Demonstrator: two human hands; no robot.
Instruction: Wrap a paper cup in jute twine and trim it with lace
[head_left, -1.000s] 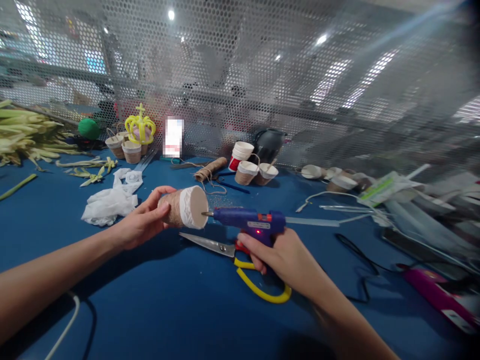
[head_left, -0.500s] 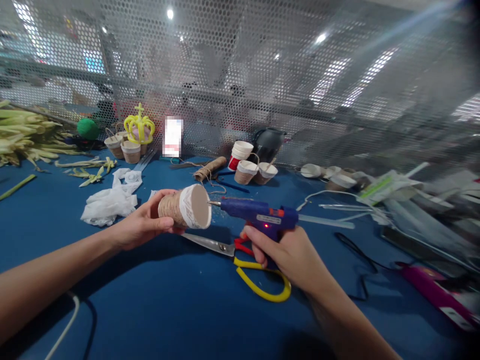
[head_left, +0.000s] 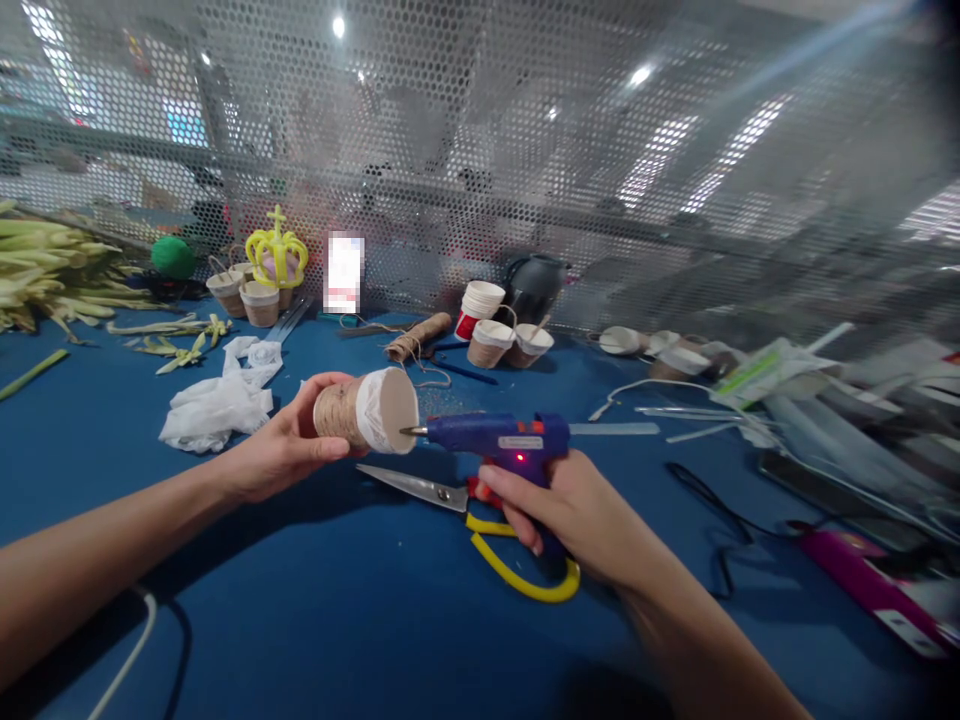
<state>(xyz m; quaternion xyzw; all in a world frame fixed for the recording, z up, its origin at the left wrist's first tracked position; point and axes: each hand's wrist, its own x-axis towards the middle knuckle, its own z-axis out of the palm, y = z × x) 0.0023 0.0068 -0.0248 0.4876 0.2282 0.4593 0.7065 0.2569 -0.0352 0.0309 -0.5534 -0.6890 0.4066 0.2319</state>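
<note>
My left hand (head_left: 289, 437) is wrapped round a paper cup (head_left: 341, 414) bound in brown twine, with a white lace band near its rim. The cup lies tipped on its side in the air, its mouth toward the right. In my right hand (head_left: 551, 500) is a blue hot glue gun (head_left: 495, 437) with a small red light lit and a clear glue stick out of its back. The gun's metal nozzle is at the cup's rim; whether it touches I cannot tell. Beneath the gun, scissors (head_left: 525, 590) with red and yellow handles lie on the blue table (head_left: 337, 610).
White lace fabric (head_left: 217, 410) lies left of the cup. Behind stand a twine roll (head_left: 420, 336), small twine-wrapped cups (head_left: 491, 345) and a yellow crown-shaped piece (head_left: 277, 255) before a perforated metal screen (head_left: 420, 130). At right are a purple power strip (head_left: 862, 575) and cables.
The glue gun has moved left and slightly down, bringing its nozzle from the upper part of the cup's rim to lower on it. My left hand and the cup have barely moved.
</note>
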